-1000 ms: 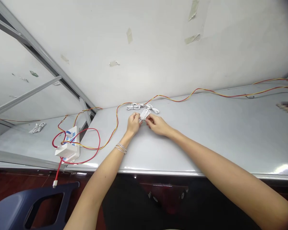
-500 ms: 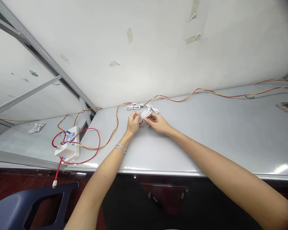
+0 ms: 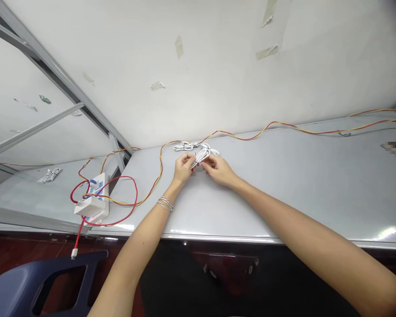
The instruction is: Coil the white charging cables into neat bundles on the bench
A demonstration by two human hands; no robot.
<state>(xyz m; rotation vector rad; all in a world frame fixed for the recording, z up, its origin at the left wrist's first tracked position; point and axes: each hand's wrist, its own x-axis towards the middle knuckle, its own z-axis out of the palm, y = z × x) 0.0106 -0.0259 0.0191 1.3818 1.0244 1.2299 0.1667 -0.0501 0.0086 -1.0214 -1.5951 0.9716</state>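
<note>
Steadily, I pinch the looped white cable [image 3: 202,156] in the narrowed fingers [image 3: 207,161] of left hand [image 3: 184,166] and right hand [image 3: 218,170], loops best held snug; another coiled cable [image 3: 186,146] lies just past them.

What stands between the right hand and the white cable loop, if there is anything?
Nothing visible does. The right hand touches the white cable loop directly with its fingers, and the left hand holds the loop's other side. Another white cable bundle lies behind the loop, not between them.
</note>
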